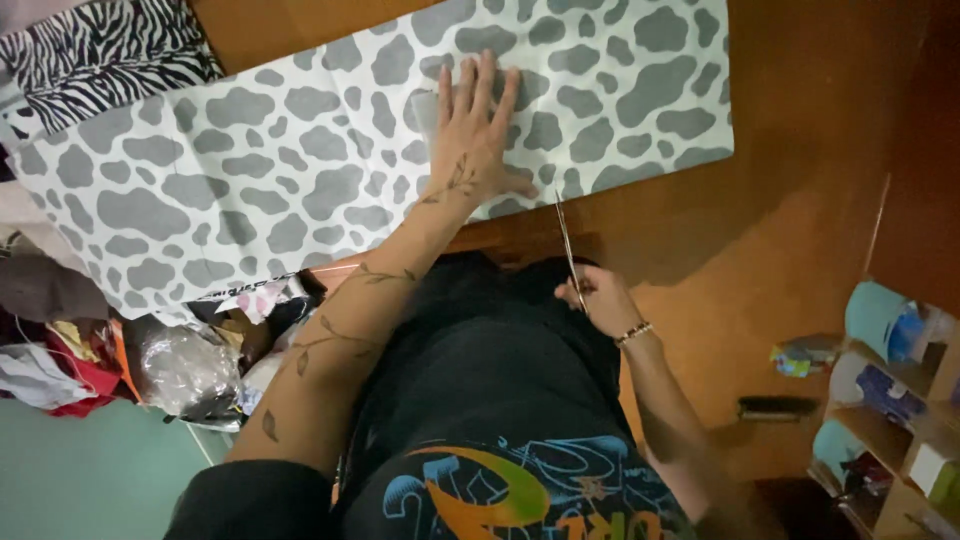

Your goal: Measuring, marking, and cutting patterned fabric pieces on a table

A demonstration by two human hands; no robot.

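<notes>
Black shirt cloth (500, 400) with a coloured print fills the foreground, nearest the lens. Left hand (475, 125): flat, fingers spread, palm down on the grey-and-white spotted fabric (250, 170), gripping nothing; this pressure appears to hold the sheet taut near its lower edge. Right hand (598, 298): closed around the handles of the scissors (568, 240), whose blades point up toward the fabric's near edge just right of the left thumb; blade opening cannot be told. The fabric lies spread on the wooden table (800, 200), its right edge well clear of bare wood that gives open room. At left, a zebra-striped cloth (100, 50) and heaped scraps (100, 350) crowd that side; small shelves (890, 400) stand at lower right.
</notes>
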